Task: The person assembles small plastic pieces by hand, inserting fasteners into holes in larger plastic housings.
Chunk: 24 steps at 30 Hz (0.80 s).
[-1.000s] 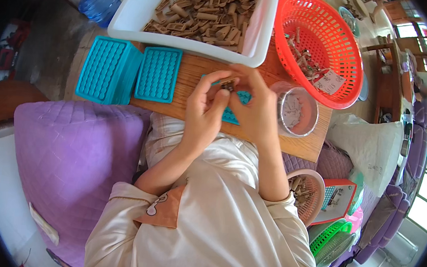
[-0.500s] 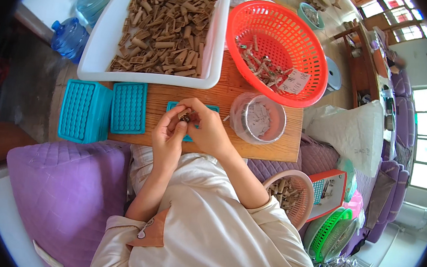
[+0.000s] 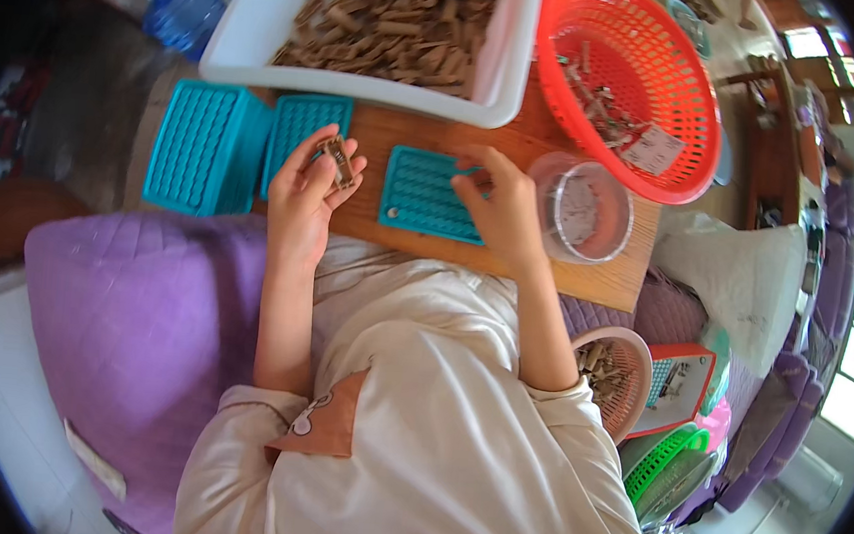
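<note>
My left hand (image 3: 304, 197) is closed round a small brown casing (image 3: 336, 162) and holds it upright, with shiny metal parts showing in its open face. A teal ridged tray (image 3: 421, 188) lies flat on the wooden table between my hands, with a small round light-coloured piece near its lower left corner. Over that tray's right side hovers my right hand (image 3: 508, 208), its thumb and forefinger apart and nothing visible between them. Beside my right hand stands a clear round tub (image 3: 558, 217) with small pale pieces inside.
A white bin (image 3: 361, 85) heaped with brown casings stands at the back. A red basket (image 3: 695, 107) holds metal parts and a paper note. Teal trays (image 3: 203, 149) are stacked at the left. A pink basket (image 3: 630, 358) of casings sits at lower right, beside a red-edged box (image 3: 695, 389).
My hands were together at the brown casing and have parted. The left keeps the casing; the right has moved right, over the tray. The whole view has shifted.
</note>
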{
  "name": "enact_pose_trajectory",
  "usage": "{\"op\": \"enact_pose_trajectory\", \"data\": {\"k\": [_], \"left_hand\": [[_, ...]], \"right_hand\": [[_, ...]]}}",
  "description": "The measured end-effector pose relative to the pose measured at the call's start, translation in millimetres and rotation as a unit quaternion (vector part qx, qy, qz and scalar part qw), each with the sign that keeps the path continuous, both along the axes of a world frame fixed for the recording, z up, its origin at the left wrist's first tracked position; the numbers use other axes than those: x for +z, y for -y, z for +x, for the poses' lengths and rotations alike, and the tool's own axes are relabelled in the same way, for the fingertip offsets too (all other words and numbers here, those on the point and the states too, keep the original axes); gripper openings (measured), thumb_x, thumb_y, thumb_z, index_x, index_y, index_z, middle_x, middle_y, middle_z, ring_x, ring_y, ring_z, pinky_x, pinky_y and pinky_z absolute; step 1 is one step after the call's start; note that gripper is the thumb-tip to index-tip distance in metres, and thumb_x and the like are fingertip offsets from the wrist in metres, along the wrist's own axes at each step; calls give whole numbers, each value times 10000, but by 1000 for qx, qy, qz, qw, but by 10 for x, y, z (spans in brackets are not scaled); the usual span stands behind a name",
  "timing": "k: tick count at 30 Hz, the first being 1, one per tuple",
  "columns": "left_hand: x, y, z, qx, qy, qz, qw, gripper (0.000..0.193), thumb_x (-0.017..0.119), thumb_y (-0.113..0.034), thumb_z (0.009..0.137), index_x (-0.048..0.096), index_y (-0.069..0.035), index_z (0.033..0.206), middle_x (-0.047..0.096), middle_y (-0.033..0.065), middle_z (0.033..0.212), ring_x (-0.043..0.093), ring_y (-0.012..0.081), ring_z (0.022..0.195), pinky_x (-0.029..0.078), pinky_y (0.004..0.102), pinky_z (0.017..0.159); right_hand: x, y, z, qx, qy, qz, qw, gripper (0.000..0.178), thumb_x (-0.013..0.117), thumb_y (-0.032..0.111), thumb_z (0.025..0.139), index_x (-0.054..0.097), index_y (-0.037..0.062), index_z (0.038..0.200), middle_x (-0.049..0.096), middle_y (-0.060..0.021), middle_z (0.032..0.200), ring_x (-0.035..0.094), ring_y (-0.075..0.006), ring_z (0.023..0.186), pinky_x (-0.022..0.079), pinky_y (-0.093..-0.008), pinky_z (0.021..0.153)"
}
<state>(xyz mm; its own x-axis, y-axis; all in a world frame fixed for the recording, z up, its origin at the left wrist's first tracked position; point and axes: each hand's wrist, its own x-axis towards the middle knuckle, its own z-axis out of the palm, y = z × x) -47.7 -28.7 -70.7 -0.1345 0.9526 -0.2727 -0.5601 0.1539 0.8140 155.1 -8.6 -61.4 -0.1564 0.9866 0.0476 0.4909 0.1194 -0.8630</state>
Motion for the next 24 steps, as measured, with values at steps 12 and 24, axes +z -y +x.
{"op": "enact_pose_trajectory", "data": {"k": [12, 24], "left_hand": [[-137, 132, -134, -69, -15, -28, 997, 376, 543, -144, 794, 434, -1, 1125, 547, 126, 984, 582, 196, 828, 513, 272, 676], [-56, 132, -11, -134, -14, 25, 991, 327, 551, -58, 779, 465, 14, 1086, 574, 70, 892, 563, 121, 794, 496, 236, 683]], "right_hand": [[-416, 135, -434, 217, 209, 131, 945, 274, 593, 67, 667, 500, 55, 924, 543, -78, 669, 538, -234, 669, 445, -341, 522], [-25, 67, -681, 51, -54, 278, 958, 204, 617, -19, 634, 534, 31, 813, 597, -82, 795, 588, -230, 703, 481, -299, 604]]}}
